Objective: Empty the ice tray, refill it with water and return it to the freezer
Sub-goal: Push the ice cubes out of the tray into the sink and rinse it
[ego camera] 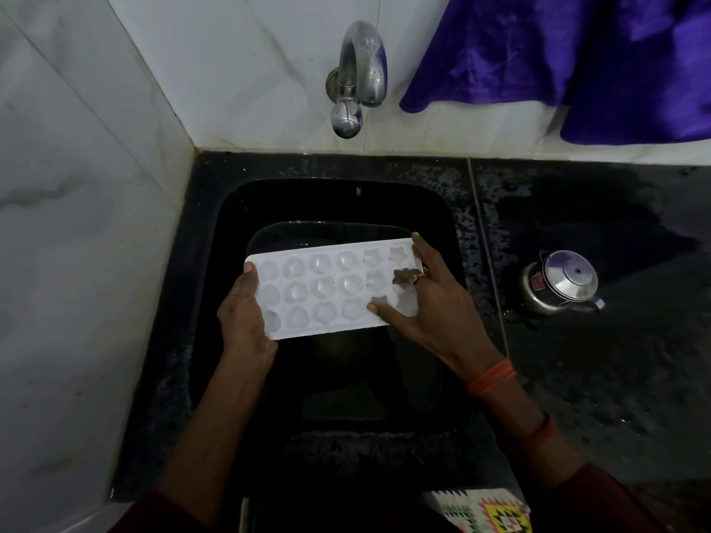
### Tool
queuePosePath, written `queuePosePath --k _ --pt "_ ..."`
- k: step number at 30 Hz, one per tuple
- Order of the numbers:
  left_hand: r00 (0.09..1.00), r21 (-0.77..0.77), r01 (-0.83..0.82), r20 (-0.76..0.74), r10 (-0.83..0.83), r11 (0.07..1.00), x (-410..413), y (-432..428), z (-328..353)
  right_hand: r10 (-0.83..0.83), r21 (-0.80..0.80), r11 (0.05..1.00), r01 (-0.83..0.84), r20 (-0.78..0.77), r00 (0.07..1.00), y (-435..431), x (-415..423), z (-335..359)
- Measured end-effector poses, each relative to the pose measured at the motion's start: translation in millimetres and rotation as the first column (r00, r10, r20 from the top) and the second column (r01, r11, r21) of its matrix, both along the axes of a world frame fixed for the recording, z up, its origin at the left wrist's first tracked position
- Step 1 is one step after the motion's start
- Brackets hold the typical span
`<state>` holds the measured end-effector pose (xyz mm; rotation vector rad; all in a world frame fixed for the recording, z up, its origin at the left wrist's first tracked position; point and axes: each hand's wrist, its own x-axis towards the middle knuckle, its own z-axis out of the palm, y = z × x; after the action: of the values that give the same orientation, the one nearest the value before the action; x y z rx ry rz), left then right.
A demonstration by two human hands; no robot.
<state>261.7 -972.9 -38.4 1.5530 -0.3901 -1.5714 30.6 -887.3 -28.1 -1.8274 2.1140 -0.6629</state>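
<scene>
A white ice tray (pixel 327 290) with several round and star-shaped cells is held level over the black sink (pixel 215 240). My left hand (pixel 246 313) grips its left end, thumb on top. My right hand (pixel 427 302) holds the right end, thumb lying over the near cells and fingers around the far corner. The cells look glossy; whether they hold ice or water I cannot tell. The steel tap (pixel 359 75) juts from the wall above the sink, and a thin drip falls from it behind the tray.
A dark basin (pixel 346 228) sits in the sink under the tray. A small steel kettle (pixel 559 282) stands on the wet black counter (pixel 615 359) to the right. Purple cloth (pixel 569 55) hangs at the back right. White tiled walls close the left and back.
</scene>
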Motion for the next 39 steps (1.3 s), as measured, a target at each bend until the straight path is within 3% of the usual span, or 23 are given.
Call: queuePosePath --k 9,20,31,39 --pt "1.000 0.004 0.005 0.016 -0.005 1.000 1.6 -1.1 -2.4 -0.041 -0.014 0.999 0.043 0.081 0.996 0.0 3.2 0.0" --pt "1.000 0.008 0.010 0.017 -0.010 1.000 1.3 -1.0 -2.7 -0.031 0.049 0.998 0.029 0.055 0.998 -1.1 0.9 0.5" --pt "1.000 -0.010 0.011 0.010 -0.010 1.000 -1.6 -2.0 0.7 -0.031 -0.052 0.998 0.036 0.096 0.995 3.1 -2.0 -3.3" --pt "1.000 0.000 0.000 0.028 0.000 1.000 -7.7 -1.3 5.1 -0.016 0.034 0.999 0.014 0.076 0.997 1.7 -10.8 -2.2"
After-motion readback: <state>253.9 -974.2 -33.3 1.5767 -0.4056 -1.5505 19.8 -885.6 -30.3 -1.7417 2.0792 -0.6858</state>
